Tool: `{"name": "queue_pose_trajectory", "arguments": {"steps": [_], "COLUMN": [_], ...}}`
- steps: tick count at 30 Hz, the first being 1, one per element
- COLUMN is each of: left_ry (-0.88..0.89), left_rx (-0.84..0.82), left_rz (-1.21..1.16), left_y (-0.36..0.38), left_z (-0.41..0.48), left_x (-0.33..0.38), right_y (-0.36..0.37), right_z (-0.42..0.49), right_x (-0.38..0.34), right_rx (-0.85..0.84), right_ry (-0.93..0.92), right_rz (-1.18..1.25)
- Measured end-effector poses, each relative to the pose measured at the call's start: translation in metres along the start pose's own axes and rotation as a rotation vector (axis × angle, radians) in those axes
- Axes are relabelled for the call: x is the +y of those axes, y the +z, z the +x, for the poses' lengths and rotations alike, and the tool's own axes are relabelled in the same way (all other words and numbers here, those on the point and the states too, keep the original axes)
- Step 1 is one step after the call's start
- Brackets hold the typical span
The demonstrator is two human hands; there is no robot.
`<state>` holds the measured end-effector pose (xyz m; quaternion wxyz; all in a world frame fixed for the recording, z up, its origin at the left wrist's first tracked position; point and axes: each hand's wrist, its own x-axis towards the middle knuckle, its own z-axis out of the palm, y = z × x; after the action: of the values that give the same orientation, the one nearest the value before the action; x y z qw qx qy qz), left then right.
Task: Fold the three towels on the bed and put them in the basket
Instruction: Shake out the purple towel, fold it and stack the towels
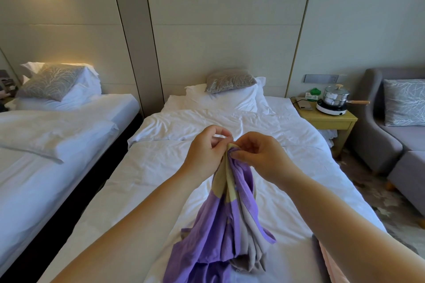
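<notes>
A purple towel [220, 232] with yellow and grey patches hangs bunched above the white bed [147, 172], its lower end trailing on the sheet. My left hand [207, 149] and my right hand [259, 154] meet at its top edge, and both pinch the cloth there with fingertips. At the lower right, a pink towel [331, 264] and a dark grey one [318, 253] peek out from under my right forearm, mostly hidden. No basket is in view.
White pillows with a grey patterned cushion [230, 81] lie at the head of the bed. A second bed [57, 126] stands to the left across a dark gap. On the right are a yellow nightstand [331, 119] with a pot on a cooker [333, 99] and a grey sofa [395, 126].
</notes>
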<state>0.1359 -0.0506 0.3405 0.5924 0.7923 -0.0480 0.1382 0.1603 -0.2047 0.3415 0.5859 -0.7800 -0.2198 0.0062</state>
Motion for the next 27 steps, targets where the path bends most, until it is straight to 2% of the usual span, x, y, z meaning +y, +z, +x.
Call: {"name": "queue_pose_trajectory", "arguments": {"steps": [2,5,7,13,18,21,27], "left_ry": [-0.009,-0.001,0.005,0.123,0.248,0.319,0.407], "left_rx": [-0.032,-0.199,-0.246,-0.218,-0.157,-0.124,-0.047], "left_rz": [-0.062,-0.139,-0.132,0.008,0.061,0.094,0.023], "left_y": [-0.001,-0.005,-0.008,-0.017,-0.03,-0.039,-0.052], "left_z": [-0.001,-0.003,-0.002,0.009,0.032,0.044,0.057], "left_x": [0.0,-0.003,-0.005,0.004,0.039,0.065,0.11], "right_y": [-0.002,-0.006,-0.009,-0.016,-0.012,-0.015,-0.021], "right_z": [0.0,0.002,0.003,0.007,0.011,0.023,0.033], "right_x": [0.0,0.003,0.003,0.003,0.004,-0.004,-0.04], "right_rx": [0.022,0.04,0.042,0.006,-0.005,-0.012,-0.216], "right_ry": [0.007,0.009,0.015,0.012,-0.005,-0.135,-0.241], "right_rz": [0.02,-0.009,0.034,0.112,-0.037,-0.196,-0.179]}}
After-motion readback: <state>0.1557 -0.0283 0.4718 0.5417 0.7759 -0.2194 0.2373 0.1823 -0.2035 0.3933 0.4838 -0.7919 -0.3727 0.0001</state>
